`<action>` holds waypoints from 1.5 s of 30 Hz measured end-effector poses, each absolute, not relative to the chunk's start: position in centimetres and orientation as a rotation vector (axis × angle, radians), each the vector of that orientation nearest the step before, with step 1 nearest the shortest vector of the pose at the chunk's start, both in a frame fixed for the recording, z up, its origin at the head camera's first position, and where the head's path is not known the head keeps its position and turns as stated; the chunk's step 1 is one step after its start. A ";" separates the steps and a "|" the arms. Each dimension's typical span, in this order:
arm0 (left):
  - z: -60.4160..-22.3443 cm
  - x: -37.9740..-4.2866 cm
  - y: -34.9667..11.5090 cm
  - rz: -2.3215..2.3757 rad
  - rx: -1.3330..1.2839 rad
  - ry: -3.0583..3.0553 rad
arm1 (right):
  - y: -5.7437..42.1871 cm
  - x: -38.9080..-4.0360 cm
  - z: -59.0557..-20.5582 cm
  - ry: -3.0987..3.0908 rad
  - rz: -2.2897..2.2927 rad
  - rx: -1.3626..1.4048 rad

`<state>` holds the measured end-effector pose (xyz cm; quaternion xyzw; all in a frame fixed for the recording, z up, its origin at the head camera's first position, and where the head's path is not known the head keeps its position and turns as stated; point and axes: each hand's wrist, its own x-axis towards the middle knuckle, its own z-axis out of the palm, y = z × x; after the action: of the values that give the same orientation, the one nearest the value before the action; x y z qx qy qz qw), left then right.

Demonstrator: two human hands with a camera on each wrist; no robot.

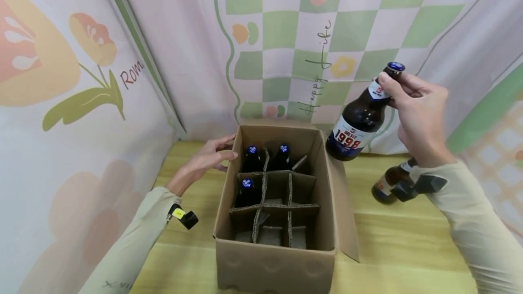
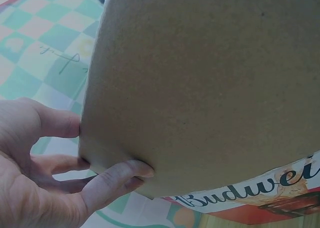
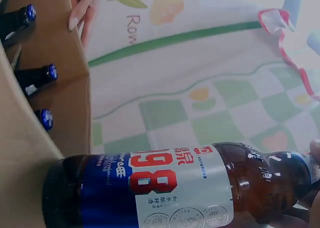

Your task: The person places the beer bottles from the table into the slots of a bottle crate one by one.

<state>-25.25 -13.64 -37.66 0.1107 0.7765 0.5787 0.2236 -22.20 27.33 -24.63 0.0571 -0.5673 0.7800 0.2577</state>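
Observation:
My right hand grips a brown beer bottle by its neck. The bottle has a blue cap and a label reading 1998; it tilts above the right wall of a cardboard box. In the right wrist view the beer bottle lies across the lower part, beside the box. My left hand touches the far left corner of the box, fingers fairly straight against its outside, as the left wrist view also shows. Inside stand several capped bottles at the left and back, between cardboard dividers.
Partly behind my right forearm, another brown bottle stands on the wooden table. A box flap hangs outward on the right side. Patterned curtains close off the back and both sides.

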 end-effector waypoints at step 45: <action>-37.9 -25.0 -13.7 1.578 0.309 2.179 | 15.4 -22.1 -29.3 -2.612 1.536 0.595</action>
<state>-24.99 -13.67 -37.92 0.1115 0.7858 0.5690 0.2153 -22.07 15.44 -29.33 0.1925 -0.8456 0.4972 0.0269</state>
